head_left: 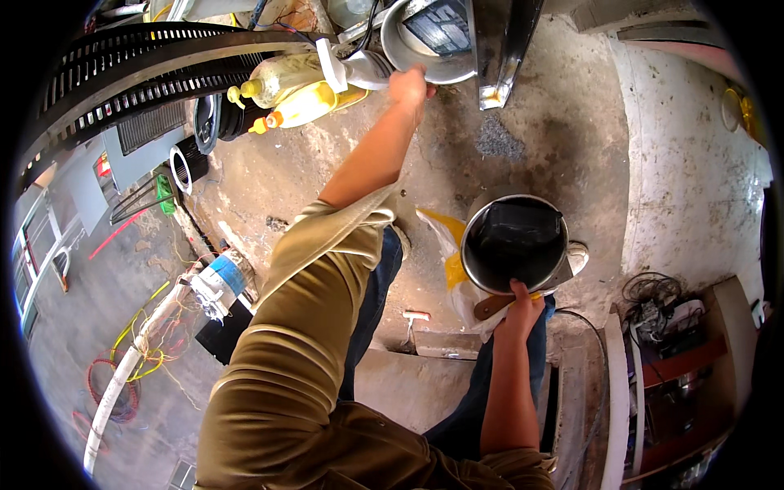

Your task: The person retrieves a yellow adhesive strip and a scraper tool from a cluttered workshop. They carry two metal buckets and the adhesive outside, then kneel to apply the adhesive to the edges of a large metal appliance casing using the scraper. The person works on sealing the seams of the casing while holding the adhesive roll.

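Note:
My left hand (410, 85) reaches far forward and is closed on the end of a white plastic container (363, 70). This container lies beside two yellowish bottles (298, 96) with yellow and orange caps. A steel bowl (420, 57) sits just behind that hand. My right hand (523, 304) grips the near rim of a round steel pot (482, 273) with a dark inside, next to a brown wooden handle (492, 307). A white and yellow plastic bag (447, 260) hangs under the pot.
A steel beam (500, 51) stands ahead on the stained concrete floor (572, 131). Black ribbed hoses (139, 65) curve at the upper left. A blue-taped pipe (222, 276), a white hose (122, 380) and loose wires lie left. A shelf with cables (665, 306) stands right.

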Action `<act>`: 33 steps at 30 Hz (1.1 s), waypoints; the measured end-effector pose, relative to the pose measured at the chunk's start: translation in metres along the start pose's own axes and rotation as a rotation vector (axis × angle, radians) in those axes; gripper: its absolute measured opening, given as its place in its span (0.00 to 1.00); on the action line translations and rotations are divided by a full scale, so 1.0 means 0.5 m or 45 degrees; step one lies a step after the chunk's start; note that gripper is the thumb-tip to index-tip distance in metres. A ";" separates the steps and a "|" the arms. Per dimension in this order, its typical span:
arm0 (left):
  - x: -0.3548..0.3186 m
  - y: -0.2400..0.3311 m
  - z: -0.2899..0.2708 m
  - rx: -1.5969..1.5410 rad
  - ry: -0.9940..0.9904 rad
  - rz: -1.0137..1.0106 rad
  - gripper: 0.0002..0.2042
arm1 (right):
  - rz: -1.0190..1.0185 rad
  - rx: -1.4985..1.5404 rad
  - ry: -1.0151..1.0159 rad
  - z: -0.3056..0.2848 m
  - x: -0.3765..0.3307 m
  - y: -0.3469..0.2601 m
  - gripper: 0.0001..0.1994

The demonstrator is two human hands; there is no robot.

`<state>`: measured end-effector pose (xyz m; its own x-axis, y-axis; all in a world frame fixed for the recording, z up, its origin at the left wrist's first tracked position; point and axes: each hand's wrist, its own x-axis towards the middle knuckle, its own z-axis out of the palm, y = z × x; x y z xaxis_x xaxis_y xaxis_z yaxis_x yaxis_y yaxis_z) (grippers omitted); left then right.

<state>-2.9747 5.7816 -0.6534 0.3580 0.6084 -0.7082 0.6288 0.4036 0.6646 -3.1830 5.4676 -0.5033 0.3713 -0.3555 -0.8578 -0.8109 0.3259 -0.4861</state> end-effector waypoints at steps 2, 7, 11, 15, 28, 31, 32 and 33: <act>0.010 -0.029 0.002 0.170 0.162 0.075 0.14 | -0.002 0.008 0.006 0.006 -0.001 -0.004 0.16; 0.008 -0.063 0.000 0.119 0.076 -0.036 0.20 | 0.051 0.022 0.081 0.011 -0.001 -0.016 0.16; 0.075 -0.109 -0.040 0.397 -0.017 0.207 0.23 | 0.063 0.035 0.076 0.017 -0.005 -0.026 0.15; 0.066 -0.094 -0.030 0.560 -0.150 0.197 0.29 | 0.052 0.078 0.047 0.021 -0.004 -0.037 0.15; 0.020 -0.022 0.044 0.038 0.109 0.382 0.18 | 0.048 0.048 0.074 0.026 -0.001 -0.046 0.15; 0.033 -0.018 -0.030 0.281 0.141 0.446 0.17 | 0.027 0.063 0.010 0.022 0.001 -0.042 0.15; 0.021 -0.012 -0.048 0.269 0.075 0.417 0.18 | 0.026 0.057 0.044 0.021 0.000 -0.041 0.15; 0.002 -0.012 -0.071 0.256 0.011 0.388 0.19 | 0.025 0.049 0.077 0.020 0.000 -0.040 0.15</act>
<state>-3.0027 5.8043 -0.6498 0.5446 0.6864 -0.4820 0.6175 0.0608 0.7843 -3.1620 5.4699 -0.4953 0.3267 -0.4003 -0.8562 -0.7995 0.3661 -0.4763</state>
